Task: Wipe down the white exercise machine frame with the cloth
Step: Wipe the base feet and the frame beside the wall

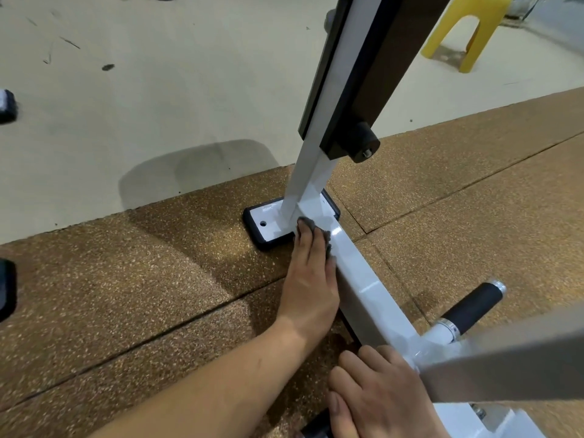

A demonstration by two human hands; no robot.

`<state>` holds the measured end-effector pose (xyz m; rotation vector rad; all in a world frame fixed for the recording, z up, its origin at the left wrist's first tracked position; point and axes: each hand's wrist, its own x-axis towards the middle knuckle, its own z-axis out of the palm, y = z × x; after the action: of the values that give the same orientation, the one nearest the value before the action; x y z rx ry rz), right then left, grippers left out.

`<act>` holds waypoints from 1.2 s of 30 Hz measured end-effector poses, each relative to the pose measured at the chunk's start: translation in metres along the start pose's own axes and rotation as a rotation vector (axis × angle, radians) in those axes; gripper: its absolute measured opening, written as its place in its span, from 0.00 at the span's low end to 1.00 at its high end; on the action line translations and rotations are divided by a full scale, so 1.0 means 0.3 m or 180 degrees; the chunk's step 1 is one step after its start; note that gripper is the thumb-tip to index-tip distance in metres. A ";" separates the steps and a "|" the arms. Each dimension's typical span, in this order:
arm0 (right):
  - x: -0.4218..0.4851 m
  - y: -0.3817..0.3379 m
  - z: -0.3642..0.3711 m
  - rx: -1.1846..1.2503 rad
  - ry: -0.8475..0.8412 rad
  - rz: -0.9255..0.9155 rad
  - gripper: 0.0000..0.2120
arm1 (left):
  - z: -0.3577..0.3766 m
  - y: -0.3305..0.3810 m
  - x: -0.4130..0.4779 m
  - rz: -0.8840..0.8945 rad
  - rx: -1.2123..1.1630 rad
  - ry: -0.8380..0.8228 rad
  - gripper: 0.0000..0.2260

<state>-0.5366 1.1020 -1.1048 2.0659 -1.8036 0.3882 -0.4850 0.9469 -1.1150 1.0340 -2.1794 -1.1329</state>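
Low at the base of the machine now. The left hand (311,279) lies flat along the near side of the white frame (363,279), fingers straight and together, pressing the grey cloth (327,239) against the rail. The cloth is right at the joint where the rail meets the upright (311,181), just above the foot plate (268,221). Only its edges show past the fingertips; nothing curls around it, so pressure alone keeps it there.

The right hand (376,393) rests on the rail closer in, fingers loosely bent. Whether it truly grips or only steadies, I cannot tell.

What could go wrong? That cloth is a small wad under straight fingers. A fast stroke back along the glossy paint could leave it behind, and then bare skin smears the rail. Push further forward and the fingertips run into the corner against the upright or catch the plate's dark rim. The corner itself is easy to miss with a flat hand. On a long pull back the left hand meets the right, leaving the stretch beneath it unwiped unless it shifts. The top and far faces look untouched from here, by my judgement.
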 end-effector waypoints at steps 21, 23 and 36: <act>-0.010 -0.004 -0.003 0.0091 -0.0139 0.0080 0.07 | 0.048 0.027 -0.049 -0.0375 -0.0388 -0.0006 0.27; -0.009 -0.006 -0.004 0.0105 -0.0158 0.0084 0.07 | 0.058 0.020 -0.101 -0.0179 -0.0405 -0.0116 0.25; -0.015 -0.012 -0.029 0.0130 -0.0329 0.0099 0.15 | 0.086 -0.018 -0.163 -0.0106 -0.0430 -0.0435 0.26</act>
<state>-0.5334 1.1102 -1.0994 2.1235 -1.9043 0.3350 -0.4710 0.9961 -1.1367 0.9632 -2.1611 -1.3824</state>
